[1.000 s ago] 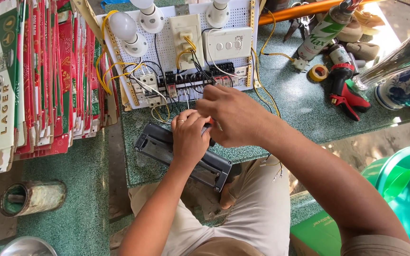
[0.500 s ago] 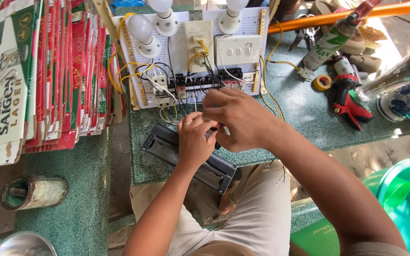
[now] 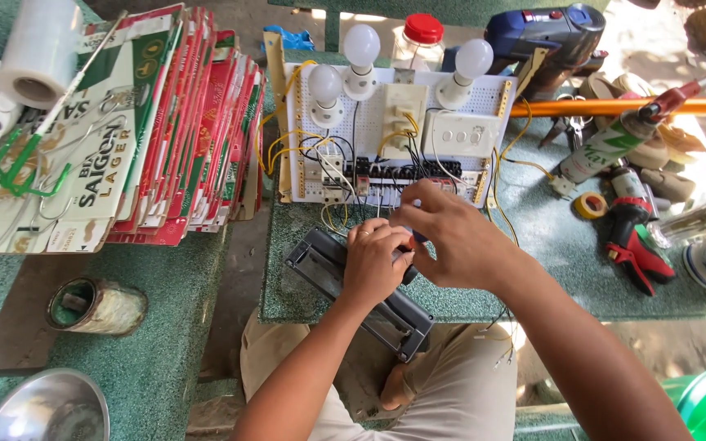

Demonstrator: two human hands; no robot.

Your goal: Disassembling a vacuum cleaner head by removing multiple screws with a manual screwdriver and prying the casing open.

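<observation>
Head cam: left hand [image 3: 376,263] and right hand [image 3: 449,242] meet just in front of the white wiring board [image 3: 394,135], fingertips pinching a small orange-tipped part [image 3: 411,242] betw. them (too small to identify). Dark grey plastic housing [image 3: 359,292] lies under both hands, on the green tabletop [image 3: 549,245].

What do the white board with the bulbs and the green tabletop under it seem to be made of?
The white board looks like matte plastic: it is evenly perforated with small holes. The green tabletop looks like speckled stone or terrazzo, with a slightly glossy, mottled surface, though a painted or laminate finish cannot be ruled out.
</observation>
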